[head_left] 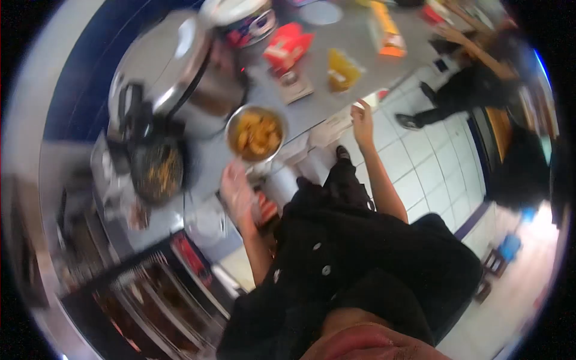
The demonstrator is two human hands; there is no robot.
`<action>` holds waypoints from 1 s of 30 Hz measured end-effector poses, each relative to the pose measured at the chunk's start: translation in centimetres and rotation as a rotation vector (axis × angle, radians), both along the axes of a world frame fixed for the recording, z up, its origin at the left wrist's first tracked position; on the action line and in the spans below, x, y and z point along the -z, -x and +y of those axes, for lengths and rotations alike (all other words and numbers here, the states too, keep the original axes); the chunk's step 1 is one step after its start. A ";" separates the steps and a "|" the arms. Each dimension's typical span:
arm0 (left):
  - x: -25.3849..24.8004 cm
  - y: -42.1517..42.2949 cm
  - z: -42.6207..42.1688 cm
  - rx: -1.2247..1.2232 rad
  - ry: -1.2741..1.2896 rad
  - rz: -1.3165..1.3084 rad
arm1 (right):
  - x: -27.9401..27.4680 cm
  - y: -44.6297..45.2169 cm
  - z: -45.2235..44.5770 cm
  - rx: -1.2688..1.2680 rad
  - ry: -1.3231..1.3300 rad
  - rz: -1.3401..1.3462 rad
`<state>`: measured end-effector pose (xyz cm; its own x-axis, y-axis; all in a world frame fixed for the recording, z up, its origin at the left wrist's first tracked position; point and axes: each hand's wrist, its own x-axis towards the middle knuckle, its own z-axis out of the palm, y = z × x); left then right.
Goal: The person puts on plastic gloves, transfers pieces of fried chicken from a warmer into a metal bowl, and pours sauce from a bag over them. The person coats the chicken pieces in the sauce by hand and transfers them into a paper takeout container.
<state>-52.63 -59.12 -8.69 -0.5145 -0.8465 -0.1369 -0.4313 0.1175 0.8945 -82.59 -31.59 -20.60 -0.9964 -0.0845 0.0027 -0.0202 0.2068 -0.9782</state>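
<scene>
My left hand [237, 189], in a clear plastic glove, is just below the near rim of a metal bowl [255, 133] of orange-yellow food pieces. Blur hides its fingers and whether it touches the bowl. To the right, my right hand [362, 123] is raised beyond the counter edge over the tiled floor, fingers apart and nothing visible in it. A red bag [288, 48] sits on what looks like a small scale [295, 88], with a yellow packet [343, 71] beside it. Left of the bowl is a black pan [159, 174] with food bits.
A large steel pot [165, 66] and a white tub [241, 21] stand at the back left. An orange-yellow box [387, 30] lies on the counter [327, 43]. A dark-framed appliance [144, 300] is lower left. Another person [474, 90] is at the upper right.
</scene>
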 end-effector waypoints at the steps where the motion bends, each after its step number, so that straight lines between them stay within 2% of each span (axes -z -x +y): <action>1: -0.6 0.8 0.3 0.007 -0.002 0.071 | -0.5 -2.0 -0.3 -0.053 0.080 -0.069; 2: -0.8 1.7 0.3 0.037 -0.004 0.154 | -1.1 -3.6 -1.0 -0.100 0.075 -0.080; 4: -2.3 3.8 -0.4 0.132 0.040 0.199 | -2.3 -5.3 -2.9 -0.352 0.032 -0.361; 5: -3.2 4.2 -0.8 0.119 0.044 0.198 | -1.0 -6.0 -4.4 -0.437 0.033 -0.351; 7: -4.7 5.7 -1.9 0.077 0.260 -0.168 | -4.5 -7.9 -8.2 -0.572 -0.096 -0.430; 8: -4.5 6.0 -2.3 0.072 0.267 -0.164 | -6.0 -8.5 -10.5 -0.577 -0.091 -0.423; 10: -3.1 6.1 -2.9 -0.101 0.313 -0.430 | -8.0 -9.4 -13.9 -0.595 -0.024 -0.606; 12: -0.1 5.0 -3.6 -0.118 0.318 -0.427 | -6.7 -9.3 -15.7 -0.669 0.013 -0.603; 13: -0.1 4.6 -3.6 -0.123 0.310 -0.433 | -5.9 -9.2 -16.7 -0.733 0.041 -0.613; 17: -0.5 0.9 -2.0 -0.168 0.285 -0.302 | -4.3 -7.6 -14.0 -0.678 0.003 -0.567; 19: 1.2 -1.1 -1.6 -0.337 0.166 0.050 | -6.7 -9.1 -12.7 -0.614 -0.003 -0.499; 20: 1.7 -1.3 -1.5 -0.326 0.154 0.053 | -7.3 -9.5 -12.2 -0.566 -0.002 -0.434; 21: 1.2 -1.6 -1.1 -0.317 0.161 0.111 | -7.1 -8.6 -11.5 -0.681 -0.075 -0.461; 22: 0.8 -1.8 -0.9 -0.309 0.172 0.168 | -6.7 -8.8 -11.1 -0.670 -0.077 -0.468; 25: -0.8 -0.9 -0.2 -0.221 0.111 0.221 | -7.8 -9.0 -10.7 -0.523 0.046 -0.504; 27: -1.1 0.4 0.6 -0.234 0.091 0.266 | -9.0 -9.2 -10.6 -0.675 -0.038 -0.525; 28: -1.5 0.8 0.7 -0.234 0.085 0.305 | -8.3 -9.4 -10.4 -0.672 -0.031 -0.534; 30: -2.6 2.0 0.8 -0.187 0.176 0.219 | -7.4 -8.8 -10.1 -0.483 0.040 -0.507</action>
